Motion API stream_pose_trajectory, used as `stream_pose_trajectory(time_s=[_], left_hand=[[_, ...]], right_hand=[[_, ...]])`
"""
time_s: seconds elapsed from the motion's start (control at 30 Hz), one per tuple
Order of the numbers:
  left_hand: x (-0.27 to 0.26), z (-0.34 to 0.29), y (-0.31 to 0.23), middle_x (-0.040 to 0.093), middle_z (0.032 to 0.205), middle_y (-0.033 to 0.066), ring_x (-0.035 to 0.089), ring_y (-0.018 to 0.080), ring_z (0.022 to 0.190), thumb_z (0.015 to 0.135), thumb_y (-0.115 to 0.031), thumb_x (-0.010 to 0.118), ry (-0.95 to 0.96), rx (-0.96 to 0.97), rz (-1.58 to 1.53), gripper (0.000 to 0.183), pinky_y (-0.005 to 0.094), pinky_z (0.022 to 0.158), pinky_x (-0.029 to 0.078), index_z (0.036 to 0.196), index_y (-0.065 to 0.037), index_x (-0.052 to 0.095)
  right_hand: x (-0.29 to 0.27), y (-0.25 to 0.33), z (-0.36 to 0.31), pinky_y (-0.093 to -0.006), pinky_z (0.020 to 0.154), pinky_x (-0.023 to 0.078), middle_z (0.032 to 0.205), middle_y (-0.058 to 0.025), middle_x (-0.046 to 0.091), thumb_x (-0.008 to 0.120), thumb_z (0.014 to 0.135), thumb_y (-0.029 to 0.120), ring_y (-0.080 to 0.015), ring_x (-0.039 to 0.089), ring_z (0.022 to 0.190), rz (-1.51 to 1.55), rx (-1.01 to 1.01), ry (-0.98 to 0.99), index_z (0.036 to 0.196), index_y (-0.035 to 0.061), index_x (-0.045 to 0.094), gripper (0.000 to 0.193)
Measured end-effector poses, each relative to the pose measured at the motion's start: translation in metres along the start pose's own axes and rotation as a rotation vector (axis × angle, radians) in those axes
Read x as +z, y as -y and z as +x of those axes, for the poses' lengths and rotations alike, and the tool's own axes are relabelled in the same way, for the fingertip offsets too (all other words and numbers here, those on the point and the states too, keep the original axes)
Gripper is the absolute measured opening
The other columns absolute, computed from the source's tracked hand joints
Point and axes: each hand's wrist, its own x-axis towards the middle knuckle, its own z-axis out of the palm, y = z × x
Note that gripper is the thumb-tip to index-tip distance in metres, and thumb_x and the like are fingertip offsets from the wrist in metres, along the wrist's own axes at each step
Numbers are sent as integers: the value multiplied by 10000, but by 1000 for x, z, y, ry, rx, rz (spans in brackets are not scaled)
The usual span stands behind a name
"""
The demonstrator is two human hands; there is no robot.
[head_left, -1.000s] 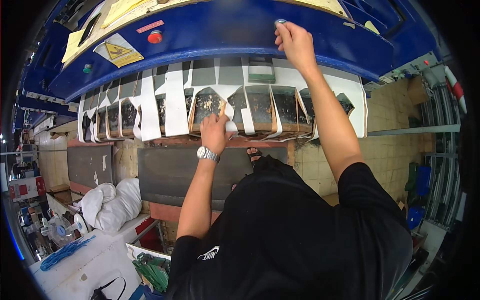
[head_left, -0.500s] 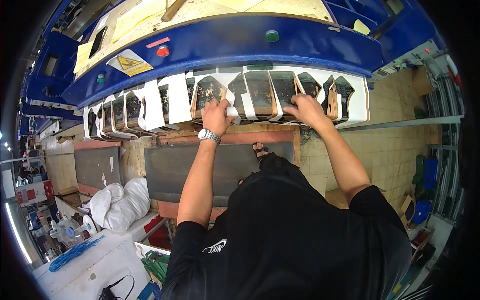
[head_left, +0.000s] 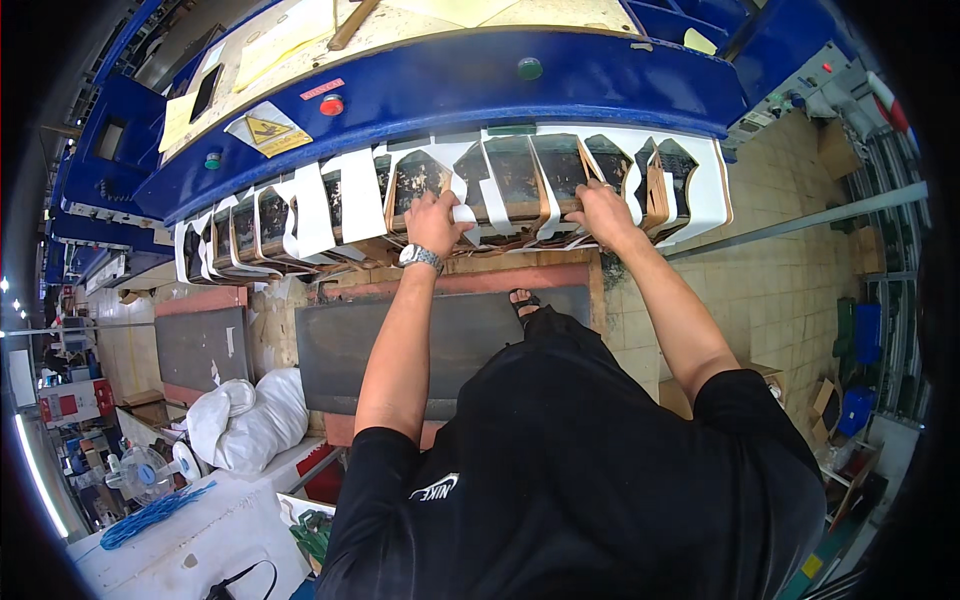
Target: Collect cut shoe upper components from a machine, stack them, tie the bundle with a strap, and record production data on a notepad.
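A white sheet (head_left: pixel 711 185) full of cut-out openings drapes over the front edge of the blue machine (head_left: pixel 440 95). Brown layers show along its cut edges, and dark, worn surface (head_left: pixel 512 170) shows through the gaps. My left hand (head_left: pixel 433 224), with a metal watch at the wrist, curls its fingers over a strip between openings left of the middle. White material shows beside its thumb. Further right, my right hand (head_left: pixel 606 215) has its fingers bent over another strip, thumb toward the left. The fingertips of both hands are partly hidden.
Red (head_left: pixel 331 105) and green (head_left: pixel 529 68) buttons sit on the machine's front, above the sheet. A wooden handle (head_left: pixel 352 25) lies on top. Dark mats (head_left: pixel 390 345) cover floor before me. Behind left are a white sack (head_left: pixel 250 420), a fan (head_left: pixel 145 470) and blue cords (head_left: pixel 155 515).
My view has turned and shifted slightly. Both hands stay at about the same strips of the sheet; the right hand's fingers have settled a little lower and closer in on theirs.
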Motion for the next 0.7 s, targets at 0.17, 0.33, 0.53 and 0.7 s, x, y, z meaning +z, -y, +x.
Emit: stream_pose_trajectory(time_s=[0.17, 0.33, 0.53, 0.7], left_hand=[[-5, 6, -1, 674, 1027, 93, 635, 366, 1016, 684, -393, 967, 2, -2, -4, 486, 520, 839, 509, 1052, -180, 734], [-10, -6, 0, 660, 1059, 102, 612, 361, 1063, 711, -346, 945, 99, -56, -56, 467, 516, 886, 470, 1081, -158, 730], [-15, -8, 15, 635, 984, 93, 623, 327, 983, 812, -328, 896, 178, -185, -287, 356, 481, 827, 479, 1056, -114, 752], [3, 63, -15, 719, 1005, 147, 708, 331, 882, 1001, -182, 723, -63, -356, -841, 174, 432, 750, 569, 1080, -29, 746]], right_hand=[[-1, 0, 9, -532, 941, 547, 1165, -260, 664, 848, 874, 249, -467, 653, 1134, 20, -22, -63, 1127, -46, 664, 430], [-6, 1, 7, -524, 931, 561, 1145, -256, 661, 841, 877, 300, -461, 673, 1104, -6, -72, 75, 1112, -34, 660, 446], [-36, 21, 71, -495, 973, 569, 1176, -218, 682, 876, 813, 406, -419, 673, 1134, -16, -127, 395, 1175, 1, 703, 570], [-11, 68, 176, -462, 971, 550, 1200, -242, 651, 933, 706, 387, -399, 646, 1113, 25, -531, -193, 1286, -64, 604, 805]])
